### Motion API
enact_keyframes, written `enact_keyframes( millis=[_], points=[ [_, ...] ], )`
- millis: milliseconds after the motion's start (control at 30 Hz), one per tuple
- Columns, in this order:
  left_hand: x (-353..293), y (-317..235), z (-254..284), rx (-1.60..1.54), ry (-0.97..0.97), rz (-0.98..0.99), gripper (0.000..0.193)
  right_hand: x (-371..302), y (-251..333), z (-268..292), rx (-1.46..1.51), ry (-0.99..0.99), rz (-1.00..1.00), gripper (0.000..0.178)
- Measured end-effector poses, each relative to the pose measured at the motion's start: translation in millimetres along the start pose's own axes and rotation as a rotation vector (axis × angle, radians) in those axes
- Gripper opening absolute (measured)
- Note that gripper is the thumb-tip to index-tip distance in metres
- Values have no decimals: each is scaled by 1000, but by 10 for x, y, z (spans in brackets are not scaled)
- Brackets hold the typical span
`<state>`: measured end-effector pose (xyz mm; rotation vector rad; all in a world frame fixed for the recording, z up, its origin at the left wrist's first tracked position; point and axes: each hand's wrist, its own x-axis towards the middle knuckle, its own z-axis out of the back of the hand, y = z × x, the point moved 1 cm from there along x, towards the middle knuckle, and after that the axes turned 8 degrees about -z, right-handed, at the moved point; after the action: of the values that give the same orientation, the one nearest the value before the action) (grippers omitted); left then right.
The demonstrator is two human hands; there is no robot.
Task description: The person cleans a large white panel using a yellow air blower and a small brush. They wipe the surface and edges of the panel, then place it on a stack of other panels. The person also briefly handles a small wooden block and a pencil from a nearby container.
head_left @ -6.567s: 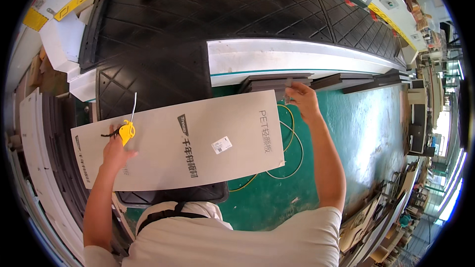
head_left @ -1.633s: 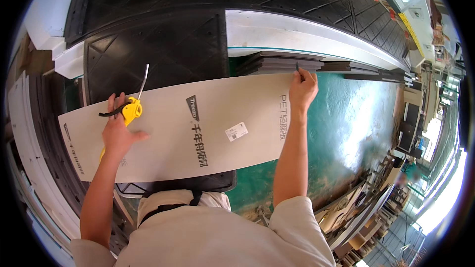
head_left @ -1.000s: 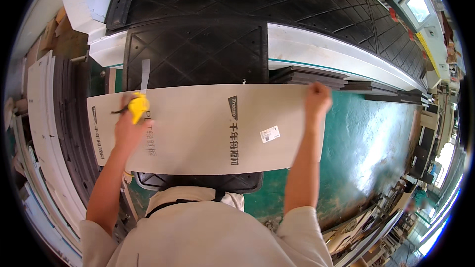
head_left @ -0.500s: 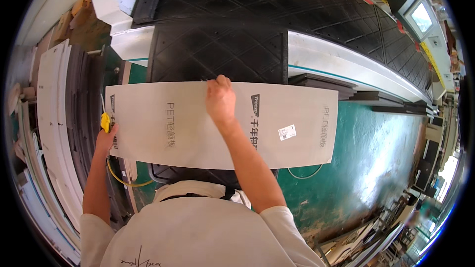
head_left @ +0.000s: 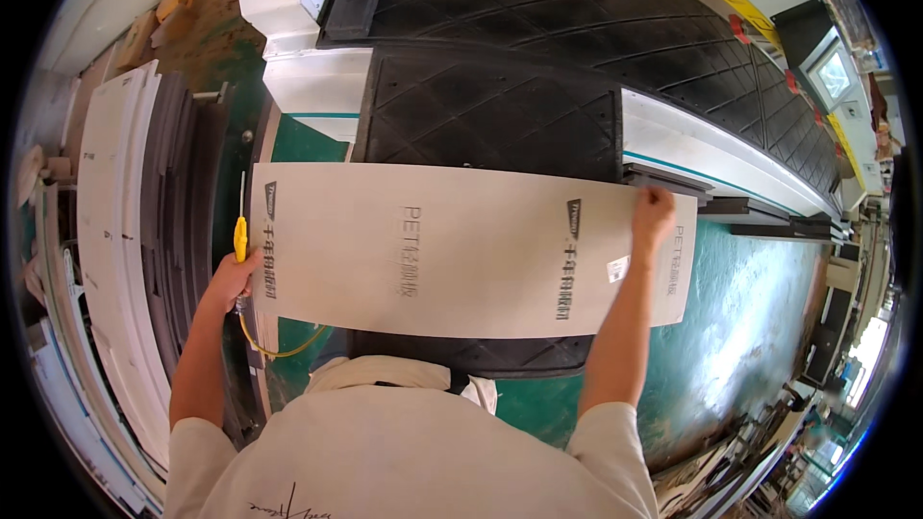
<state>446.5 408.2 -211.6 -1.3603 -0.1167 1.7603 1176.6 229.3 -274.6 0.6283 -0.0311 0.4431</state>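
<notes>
Pale panel [head_left: 490, 250], printed face up, lying across the black ribbed worktop [head_left: 490, 111] and overhanging it at both ends. Left hand [head_left: 233, 279]: just beside the panel's left end, fingers wrapped around a yellow air gun [head_left: 241, 238], whose thin nozzle points away from the person; a yellow hose [head_left: 279, 354] curves near the panel's near left corner. Right hand [head_left: 654, 219]: at the panel's far edge, near its right end, fingers curled in; whether they pinch anything cannot be told. A white label [head_left: 617, 269] sits on the panel's right part, beside the right forearm. Dark boards [head_left: 178, 202] stand left of the panel.
</notes>
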Motion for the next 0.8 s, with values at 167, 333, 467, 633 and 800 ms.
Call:
enact_keyframes(
  millis=[167,333,467,633,800],
  points=[
    [200,189,94,-127,170,-56,31,-1609,1584,-824,215,101,214,7],
    [292,203,101,-77,199,-93,32,-2805,2900,-1392,300,245,373,9],
    [288,230,128,-42,196,-95,36,-2394,2595,-1304,242,224,340,6],
    [369,134,296,-132,235,-78,32,-832,684,-458,17,-6,-146,20],
    [649,3,388,-210,177,-117,31,-377,232,-161,-138,-41,-203,26]
  ],
)
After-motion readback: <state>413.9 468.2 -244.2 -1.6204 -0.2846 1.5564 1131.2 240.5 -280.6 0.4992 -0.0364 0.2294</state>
